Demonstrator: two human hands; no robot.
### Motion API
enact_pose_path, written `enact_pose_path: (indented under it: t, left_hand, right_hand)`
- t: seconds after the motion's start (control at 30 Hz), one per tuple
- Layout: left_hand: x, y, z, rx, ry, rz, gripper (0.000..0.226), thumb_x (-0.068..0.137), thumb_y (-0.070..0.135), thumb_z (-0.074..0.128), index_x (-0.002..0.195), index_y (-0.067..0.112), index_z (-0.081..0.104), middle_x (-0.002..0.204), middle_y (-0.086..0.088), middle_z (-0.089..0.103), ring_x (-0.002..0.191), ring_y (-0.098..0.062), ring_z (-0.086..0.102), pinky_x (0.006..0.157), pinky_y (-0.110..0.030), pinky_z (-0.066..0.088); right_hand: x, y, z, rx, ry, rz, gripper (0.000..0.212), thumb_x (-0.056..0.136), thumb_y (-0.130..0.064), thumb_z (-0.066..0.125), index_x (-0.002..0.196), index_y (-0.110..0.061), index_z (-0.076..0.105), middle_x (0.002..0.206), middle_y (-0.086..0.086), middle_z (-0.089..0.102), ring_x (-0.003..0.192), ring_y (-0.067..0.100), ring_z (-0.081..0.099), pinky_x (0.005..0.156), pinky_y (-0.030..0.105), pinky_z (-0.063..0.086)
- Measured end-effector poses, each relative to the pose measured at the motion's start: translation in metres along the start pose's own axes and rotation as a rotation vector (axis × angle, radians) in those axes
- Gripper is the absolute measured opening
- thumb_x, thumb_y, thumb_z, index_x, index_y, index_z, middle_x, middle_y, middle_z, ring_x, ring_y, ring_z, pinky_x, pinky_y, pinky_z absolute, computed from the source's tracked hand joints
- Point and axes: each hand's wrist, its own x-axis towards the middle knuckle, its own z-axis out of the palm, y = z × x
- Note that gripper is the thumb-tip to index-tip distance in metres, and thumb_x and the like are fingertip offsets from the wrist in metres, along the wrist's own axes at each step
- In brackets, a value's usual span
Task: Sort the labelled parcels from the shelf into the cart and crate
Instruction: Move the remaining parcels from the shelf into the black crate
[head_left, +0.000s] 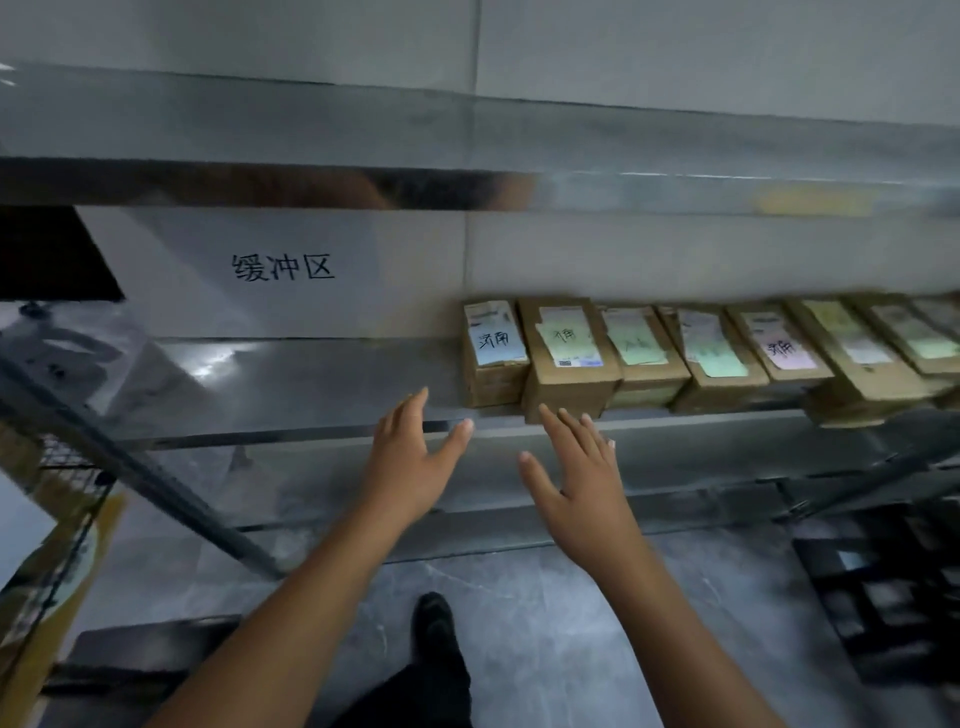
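Note:
Several brown cardboard parcels with coloured handwritten labels stand in a row on the steel shelf (291, 384). The leftmost parcel (493, 358) carries a pale blue label, and the second parcel (569, 364) sticks out a little past the shelf's front edge. My left hand (415, 457) is stretched out with straight fingers over the shelf edge, left of the parcels and holding nothing. My right hand (576, 478) is also flat and spread, its fingertips just below the front of the second parcel. Neither hand touches a parcel.
A white paper sign (283, 267) with black characters hangs on the shelf's back wall. A wire-mesh cart (57, 499) with yellow parts stands at the left. A black crate (893, 587) sits on the floor at the right. My dark shoe (434, 629) is on the grey floor.

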Motion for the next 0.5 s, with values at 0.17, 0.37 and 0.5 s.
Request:
enact_pose_path:
  t: [0.17,0.37,0.5]
  left_hand:
    - [0.084,0.006,0.025,-0.119,-0.013,-0.088,0.08,0.097,0.06,0.056,0.161,0.023,0.026,0.167,-0.004,0.027,0.152,-0.023,0.03,0.117,-0.038,0.029]
    - [0.166,0.016,0.055,-0.278,-0.053,-0.16,0.076,0.096,0.058,0.062,0.155,0.018,0.036,0.158,-0.005,0.037,0.143,-0.026,0.042,0.103,-0.031,0.033]
    - [0.203,0.011,0.075,-0.422,-0.047,-0.136,0.054,0.091,0.058,0.069,0.133,0.031,0.05,0.134,0.005,0.058,0.123,-0.015,0.058,0.103,-0.039,0.05]
  right_hand:
    - [0.055,0.015,-0.004,-0.028,-0.001,0.037,0.062,0.103,-0.052,0.045,0.16,-0.036,0.027,0.168,-0.009,0.025,0.158,0.011,0.001,0.129,0.043,0.002]
    - [0.117,0.023,-0.008,-0.09,-0.065,0.067,0.077,0.093,-0.07,0.028,0.161,-0.034,0.027,0.17,-0.006,0.018,0.159,0.011,-0.002,0.129,0.045,0.001]
    - [0.147,0.031,-0.007,-0.094,-0.061,0.07,0.071,0.097,-0.065,0.036,0.159,-0.032,0.031,0.17,-0.003,0.022,0.159,0.014,0.001,0.129,0.049,0.007]
